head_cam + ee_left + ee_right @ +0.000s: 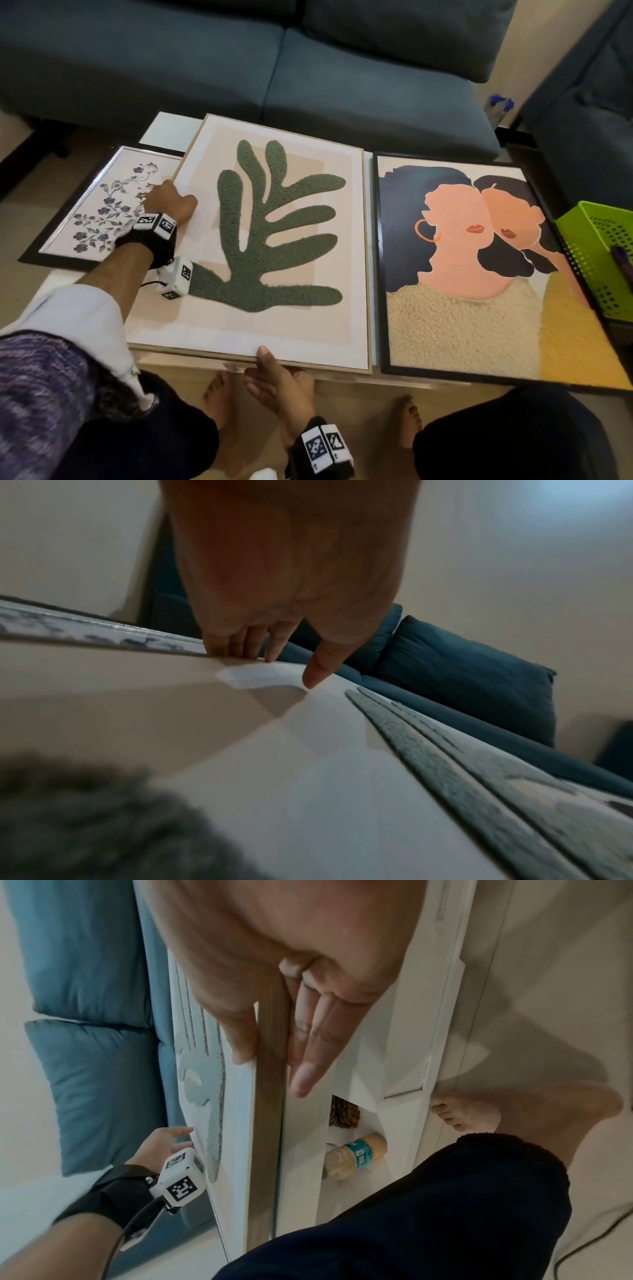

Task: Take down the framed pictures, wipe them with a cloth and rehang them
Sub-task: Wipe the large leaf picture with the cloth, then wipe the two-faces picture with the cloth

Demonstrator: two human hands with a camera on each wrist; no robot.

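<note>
Three framed pictures lie flat on a low white table (161, 126). The green leaf picture (274, 222) is in the middle, overlapping the floral picture (102, 209) on the left. The two-faces picture (462, 267) lies to its right. My left hand (171, 198) grips the leaf picture's left edge (308, 777), thumb on top and fingers curled over the side (277, 666). My right hand (267, 363) pinches its near wooden edge (267, 1137), thumb on the face and fingers underneath (270, 1069). A white cloth (78, 315) hangs over my left forearm.
A blue sofa (308, 68) stands right behind the table. A green plastic basket (596, 260) sits on the right picture's corner. Under the table top a bottle (356, 1153) lies on a shelf. My bare feet (219, 401) are at the table's near edge.
</note>
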